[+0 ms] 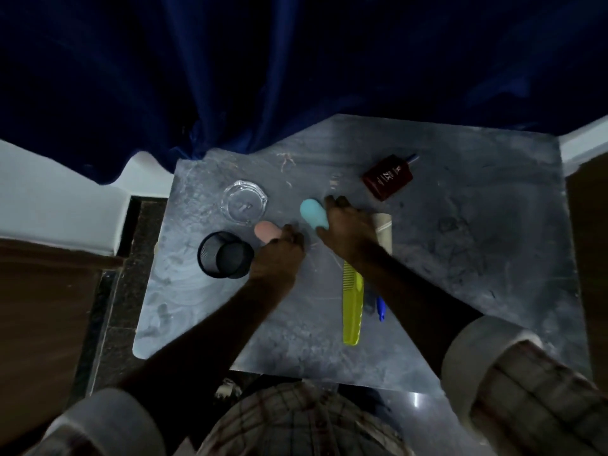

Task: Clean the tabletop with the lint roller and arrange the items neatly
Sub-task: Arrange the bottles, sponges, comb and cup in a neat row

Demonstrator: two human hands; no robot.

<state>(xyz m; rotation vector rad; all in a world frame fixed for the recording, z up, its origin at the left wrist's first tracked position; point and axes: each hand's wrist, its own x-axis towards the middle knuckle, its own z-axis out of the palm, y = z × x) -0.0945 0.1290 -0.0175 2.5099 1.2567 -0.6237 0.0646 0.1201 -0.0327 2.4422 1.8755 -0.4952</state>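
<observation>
Two hands on two soft sponges at the middle of the desk

Nearest to the camera are the rolled sleeves and both forearms, which reach forward over the grey desk (460, 258). A yellow comb (352, 307) lies lengthwise on the near half, and a blue pen (381, 308) lies just beside it on the right, partly hidden under the right forearm. Further on, the left hand (278, 255) has its fingers curled around a pink sponge (266, 231), of which only the rounded end shows. A black mesh cup (225, 255) lies tipped on its side just to the left of this hand. The right hand (348, 230) is closed on a light blue sponge (314, 214). The lint roller (383, 228) lies just behind the right hand, touching or almost touching it; only its pale roll is visible. Beyond the pink sponge stands a clear glass ashtray (245, 201). Farthest, a dark red bottle (389, 177) lies flat near the blue curtain (230, 77)
</observation>
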